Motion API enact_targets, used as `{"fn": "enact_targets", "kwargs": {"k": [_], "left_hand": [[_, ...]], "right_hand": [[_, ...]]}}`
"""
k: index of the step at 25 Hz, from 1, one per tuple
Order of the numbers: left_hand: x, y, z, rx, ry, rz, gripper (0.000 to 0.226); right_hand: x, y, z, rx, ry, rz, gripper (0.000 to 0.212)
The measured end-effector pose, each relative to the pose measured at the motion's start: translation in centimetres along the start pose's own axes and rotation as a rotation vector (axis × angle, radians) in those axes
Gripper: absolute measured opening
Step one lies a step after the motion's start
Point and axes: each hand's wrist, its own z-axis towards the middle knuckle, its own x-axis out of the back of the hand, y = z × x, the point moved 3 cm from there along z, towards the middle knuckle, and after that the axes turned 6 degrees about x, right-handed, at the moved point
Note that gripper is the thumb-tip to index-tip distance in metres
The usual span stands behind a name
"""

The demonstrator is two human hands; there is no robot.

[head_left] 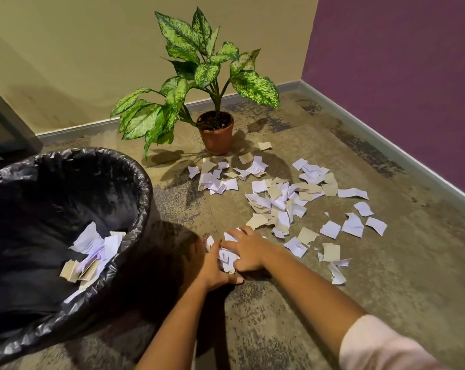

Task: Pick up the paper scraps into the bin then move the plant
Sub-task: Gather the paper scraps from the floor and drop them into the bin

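Observation:
White and tan paper scraps [282, 201] lie scattered on the floor in front of the potted plant [217, 132], which stands in a brown pot near the back wall. My left hand [212, 265] and my right hand [246, 251] press together on the floor around a bunch of scraps [224, 256] and grip it from both sides. The bin [143, 188], lined with a black bag, stands at the left and holds several scraps [92, 252].
A cream wall runs along the back and a purple wall [402, 76] along the right, both with a grey skirting. A dark panel [4, 124] stands at the far left. The floor is worn and mottled.

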Motion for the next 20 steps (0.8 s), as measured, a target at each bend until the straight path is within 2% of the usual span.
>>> {"fn": "enact_targets", "kwargs": {"k": [2,4,6,9,13,15,20], "left_hand": [[-0.4,0.2,-0.5,0.028,-0.021,0.080,0.108],[-0.6,0.6,-1.1,0.070,0.047,0.168,0.101],[-1.1,0.7,-1.5,0.101,0.142,0.294,0.085],[-1.7,1.3,-1.7,0.148,0.201,0.379,0.055],[-1.6,2.0,-0.9,0.088,0.167,0.584,0.044],[-1.9,2.1,-0.7,0.057,0.144,0.574,0.034],[-2.3,1.7,-0.8,0.117,0.138,0.457,0.019]], "right_hand": [[-1.2,0.0,-1.3,-0.017,-0.022,0.009,0.077],[-1.7,0.0,-2.2,-0.040,-0.030,0.031,0.073],[-1.7,0.0,-3.1,-0.070,-0.013,0.004,0.070],[-1.4,-0.4,-4.1,-0.087,0.077,-0.049,0.063],[-1.7,-0.2,-5.7,-0.109,0.219,-0.046,0.046],[-2.0,-0.2,-6.2,-0.130,0.264,-0.026,0.038],[-2.1,0.0,-6.3,-0.287,0.393,0.119,0.032]]}}
